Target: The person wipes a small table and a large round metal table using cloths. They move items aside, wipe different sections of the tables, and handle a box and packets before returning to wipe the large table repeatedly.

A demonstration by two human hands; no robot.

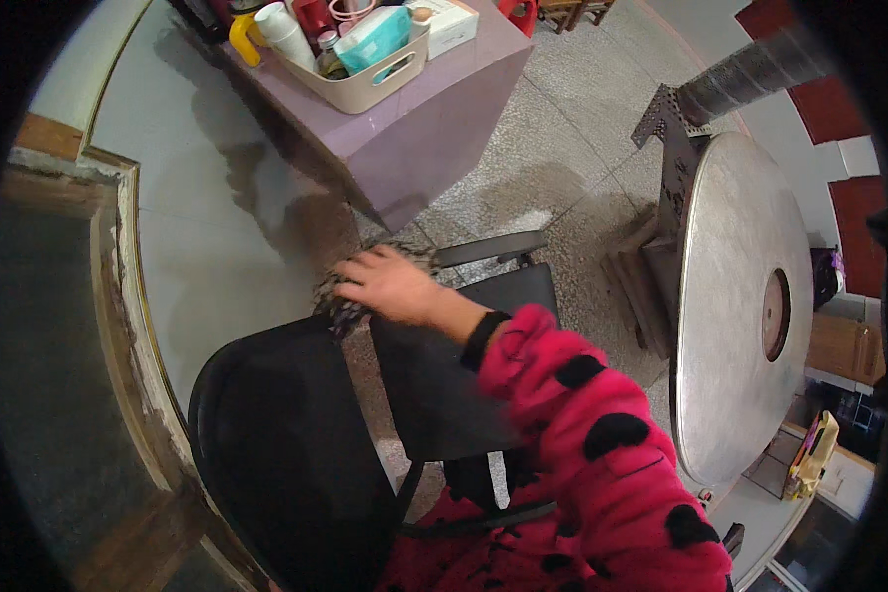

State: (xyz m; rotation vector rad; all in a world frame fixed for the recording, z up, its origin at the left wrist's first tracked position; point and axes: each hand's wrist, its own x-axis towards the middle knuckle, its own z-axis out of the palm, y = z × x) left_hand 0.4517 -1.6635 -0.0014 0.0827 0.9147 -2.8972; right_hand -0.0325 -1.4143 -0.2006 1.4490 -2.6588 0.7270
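Note:
My right hand (388, 287), in a red sleeve with black spots, reaches over a black chair. Its fingers curl down on a dark, mottled cloth-like bundle (329, 296); blur hides its exact kind and its underside. Under my forearm lies the chair's dark seat (444, 392). The rounded black backrest (288, 444) stands to the left of the seat, and a black armrest (492, 248) runs along the far side. My left hand is out of view.
A purple-covered table (429, 140) stands ahead, bearing a beige plastic basket (362, 92) of bottles, cups and a teal packet. At the right is a round metal stove top (732, 311) with a flue pipe (755, 74). A wooden-framed opening (129, 355) edges the left wall.

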